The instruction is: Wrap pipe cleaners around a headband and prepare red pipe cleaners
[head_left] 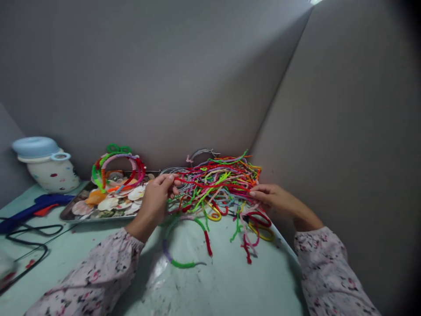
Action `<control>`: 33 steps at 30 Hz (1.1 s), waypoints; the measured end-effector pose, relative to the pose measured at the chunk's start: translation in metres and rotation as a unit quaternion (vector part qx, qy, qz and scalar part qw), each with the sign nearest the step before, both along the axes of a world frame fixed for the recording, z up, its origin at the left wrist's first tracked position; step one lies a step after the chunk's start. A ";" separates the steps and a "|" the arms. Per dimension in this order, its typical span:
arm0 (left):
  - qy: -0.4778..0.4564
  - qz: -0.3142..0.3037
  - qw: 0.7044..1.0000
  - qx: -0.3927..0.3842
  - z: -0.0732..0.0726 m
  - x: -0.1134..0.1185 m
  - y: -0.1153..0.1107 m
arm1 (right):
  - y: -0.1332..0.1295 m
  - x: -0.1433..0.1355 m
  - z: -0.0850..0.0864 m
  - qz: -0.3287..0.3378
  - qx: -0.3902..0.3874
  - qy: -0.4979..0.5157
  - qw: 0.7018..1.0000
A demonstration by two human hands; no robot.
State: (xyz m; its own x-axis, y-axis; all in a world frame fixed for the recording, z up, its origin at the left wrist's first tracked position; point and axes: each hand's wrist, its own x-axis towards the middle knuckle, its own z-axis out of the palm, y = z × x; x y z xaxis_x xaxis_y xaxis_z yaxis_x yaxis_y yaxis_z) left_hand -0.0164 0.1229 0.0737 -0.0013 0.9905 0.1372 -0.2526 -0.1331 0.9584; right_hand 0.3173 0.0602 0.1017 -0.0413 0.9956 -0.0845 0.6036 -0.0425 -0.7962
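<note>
A red pipe cleaner stretches between my two hands in front of a tangled pile of many-coloured pipe cleaners. My left hand pinches its left end between thumb and fingers. At the pile's right side my right hand is closed with its fingertips on the other end. Below the pile, a headband hoop lies on the table, wrapped in green, purple, pink and red sections. Its grey tip is bare.
A metal tray of seashells holds several wrapped headbands. Left are a white jar with a blue lid, a blue glue gun and a black cord. Scissors lie right; grey walls enclose the table.
</note>
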 end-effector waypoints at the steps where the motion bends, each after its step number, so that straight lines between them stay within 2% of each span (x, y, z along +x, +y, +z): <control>1: 0.005 0.003 1.000 0.000 0.000 -0.001 0.001 | 0.001 0.002 -0.001 -0.005 -0.001 0.003 1.000; 9: 0.016 0.041 0.999 -0.012 0.004 -0.001 -0.003 | 0.003 0.010 -0.009 0.036 -0.007 -0.008 0.999; 13: -0.002 0.059 0.998 -0.006 0.007 0.001 -0.007 | 0.002 0.006 -0.005 0.041 -0.010 -0.020 0.999; 18: -0.014 0.045 0.999 -0.010 0.009 0.001 -0.006 | -0.001 0.003 0.001 0.067 -0.040 -0.030 0.997; 23: 0.009 0.031 0.999 -0.017 0.007 0.002 -0.004 | -0.002 0.002 0.004 0.043 -0.054 -0.019 0.997; 28: 0.030 -0.012 0.999 -0.034 0.003 0.000 0.000 | -0.005 0.001 0.004 -0.020 -0.046 0.056 0.997; 31: 0.053 -0.020 0.998 -0.037 0.003 -0.002 0.001 | -0.007 0.002 0.004 -0.030 -0.051 0.091 0.994; 33: 0.068 -0.018 0.997 -0.035 0.003 -0.004 0.001 | -0.008 0.002 0.005 -0.030 -0.057 0.080 0.995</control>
State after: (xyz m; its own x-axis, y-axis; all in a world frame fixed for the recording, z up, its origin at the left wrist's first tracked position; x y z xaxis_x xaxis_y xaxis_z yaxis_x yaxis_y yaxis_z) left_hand -0.0203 0.1236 0.0771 0.0488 0.9967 0.0645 -0.1241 -0.0580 0.9906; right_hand 0.3195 0.0524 0.1070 -0.0046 0.9809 -0.1944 0.4632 -0.1702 -0.8697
